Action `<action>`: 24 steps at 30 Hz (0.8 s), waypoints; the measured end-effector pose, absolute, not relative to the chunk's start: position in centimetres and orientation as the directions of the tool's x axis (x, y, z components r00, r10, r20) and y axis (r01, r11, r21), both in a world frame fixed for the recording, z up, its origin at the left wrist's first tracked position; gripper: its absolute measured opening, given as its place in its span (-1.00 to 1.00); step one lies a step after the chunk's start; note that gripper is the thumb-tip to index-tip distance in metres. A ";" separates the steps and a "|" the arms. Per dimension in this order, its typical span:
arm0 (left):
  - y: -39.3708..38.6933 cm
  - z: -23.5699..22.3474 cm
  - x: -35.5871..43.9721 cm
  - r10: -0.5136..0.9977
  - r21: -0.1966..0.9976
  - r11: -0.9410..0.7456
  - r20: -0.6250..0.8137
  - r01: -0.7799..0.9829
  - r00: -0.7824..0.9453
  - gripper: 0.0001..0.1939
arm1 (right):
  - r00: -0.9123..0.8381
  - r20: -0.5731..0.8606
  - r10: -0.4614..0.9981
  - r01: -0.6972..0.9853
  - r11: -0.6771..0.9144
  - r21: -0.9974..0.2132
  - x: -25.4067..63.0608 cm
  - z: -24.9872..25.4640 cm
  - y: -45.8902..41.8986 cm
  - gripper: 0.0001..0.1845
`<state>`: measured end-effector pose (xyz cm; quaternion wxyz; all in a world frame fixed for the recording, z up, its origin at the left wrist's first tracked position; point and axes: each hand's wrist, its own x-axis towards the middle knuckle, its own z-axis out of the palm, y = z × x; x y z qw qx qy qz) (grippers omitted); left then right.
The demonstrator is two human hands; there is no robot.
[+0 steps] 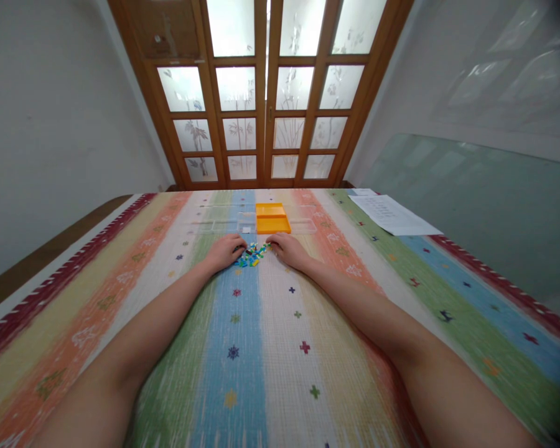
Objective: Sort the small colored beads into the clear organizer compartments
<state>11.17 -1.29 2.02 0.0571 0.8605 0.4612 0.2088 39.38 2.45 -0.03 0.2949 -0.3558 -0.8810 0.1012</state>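
A small heap of tiny coloured pieces (252,255), blue, green, yellow and white, lies on the striped cloth. My left hand (225,251) rests palm down at the heap's left side, fingers curled towards it. My right hand (284,247) lies at the heap's right side, fingertips bent onto the pieces. Whether either hand pinches a piece is too small to tell. Just beyond the heap sits an orange tray (272,219) with clear plastic trays (224,221) beside it.
The table carries a striped, multicoloured cloth (261,348). White printed sheets of paper (392,214) lie at the far right. A sheet of glass (485,205) leans on the right wall. Wooden doors with frosted panes (261,93) stand behind the table.
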 end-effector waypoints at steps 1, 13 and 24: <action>-1.2 2.0 10.9 0.825 0.285 -0.555 0.310 0.781 0.473 -0.78 | -0.563 0.451 0.693 0.568 0.721 -0.397 39.4 0.0 2.5 -0.78; 0.4 1.4 7.7 0.923 0.251 -0.355 0.249 0.901 0.294 -0.72 | -0.453 0.346 0.822 0.749 0.561 -0.352 40.2 0.9 2.3 -0.83; -1.4 2.0 11.4 0.863 0.298 -0.497 0.265 0.815 0.429 -0.72 | -0.688 0.409 0.599 0.504 0.801 -0.324 39.3 1.0 1.3 -0.77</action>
